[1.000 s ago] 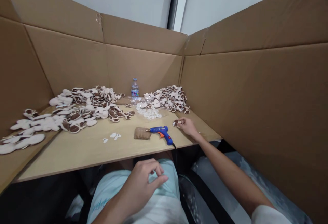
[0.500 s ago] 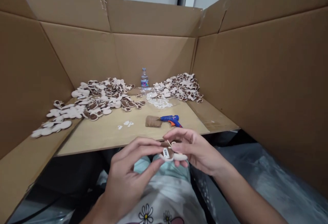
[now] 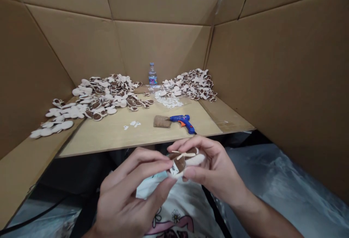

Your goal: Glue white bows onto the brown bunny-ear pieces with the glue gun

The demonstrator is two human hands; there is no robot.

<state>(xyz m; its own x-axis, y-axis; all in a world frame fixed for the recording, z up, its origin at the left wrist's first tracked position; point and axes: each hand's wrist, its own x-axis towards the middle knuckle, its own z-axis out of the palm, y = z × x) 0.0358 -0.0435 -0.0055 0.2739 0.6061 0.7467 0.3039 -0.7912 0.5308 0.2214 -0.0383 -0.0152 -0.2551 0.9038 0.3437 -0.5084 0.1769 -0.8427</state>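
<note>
Between both hands, just in front of the board's near edge, is a small brown and white plush piece (image 3: pixel 181 162) with a cream string bow on it. A white printed tag (image 3: pixel 174 168) lies against its left end. My left hand (image 3: pixel 136 187) pinches that end, with fingers at the tag and the thumb below. Closed around the right side of the plush piece is my right hand (image 3: pixel 209 165), its thumb in front and fingers behind. A blue glue gun (image 3: pixel 182 120) lies on the board beyond, its nozzle over a brown block (image 3: pixel 161 121).
Heaps of plush pieces lie at the back left (image 3: pixel 103 98) and back right (image 3: pixel 195 84). A water bottle (image 3: pixel 152 74) stands between them, behind a pile of white tags (image 3: pixel 170 101). Several loose tags (image 3: pixel 132 124) lie nearer. Cardboard walls (image 3: pixel 163 45) enclose the board (image 3: pixel 109 140).
The plush piece has been turned so its bow and tag show more, and my right thumb has moved to its front edge. The view has tipped downward slightly.
</note>
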